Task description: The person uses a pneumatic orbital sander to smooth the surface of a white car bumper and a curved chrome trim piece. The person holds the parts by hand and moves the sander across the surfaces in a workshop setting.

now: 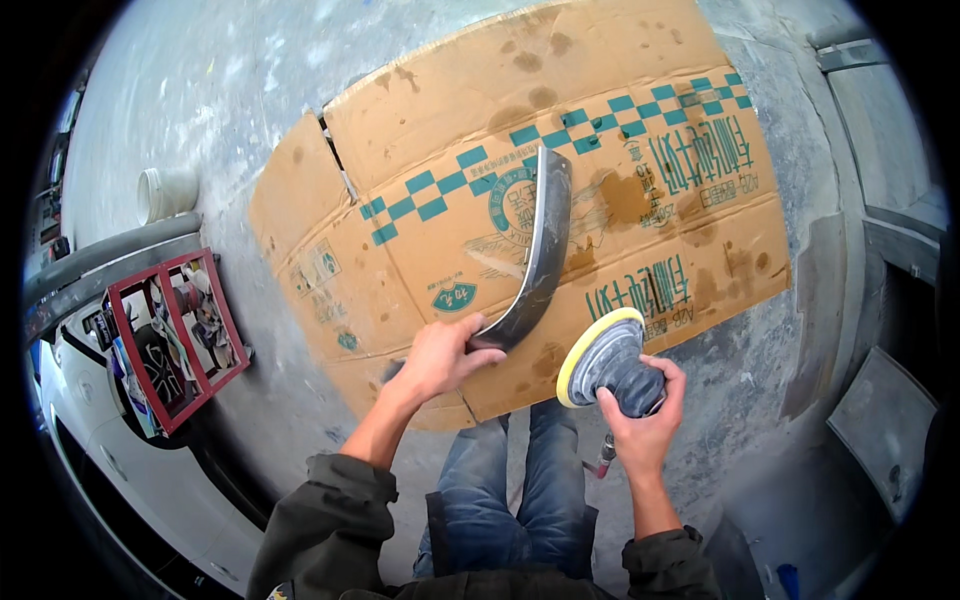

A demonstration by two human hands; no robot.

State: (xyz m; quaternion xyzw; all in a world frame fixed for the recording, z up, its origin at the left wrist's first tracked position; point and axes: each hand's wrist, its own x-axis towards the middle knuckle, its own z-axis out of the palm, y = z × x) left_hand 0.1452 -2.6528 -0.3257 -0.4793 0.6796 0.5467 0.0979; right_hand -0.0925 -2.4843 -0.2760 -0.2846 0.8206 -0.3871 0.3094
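My left hand (pixel 442 358) is closed around the near end of a long, curved dark grey trim strip (pixel 541 262). The strip's far end reaches up over a flattened cardboard sheet (pixel 420 270), and dust and scuffs mark its surface. In my right hand (pixel 645 410) is an orbital sander (pixel 618 368), gripped by its dark, dusty body. Its round pad with a yellow rim is tilted and faces up to the left, apart from the strip. Below the sander a hose fitting (pixel 606 452) with a reddish end shows.
A red-framed rack (pixel 180 335) with assorted items stands at the left, beside a white car (pixel 130 450). Behind the rack is a white bucket (pixel 168 194). At the lower right a grey panel (pixel 882 425) leans. Stains mark the cardboard on the grey floor (pixel 250 90).
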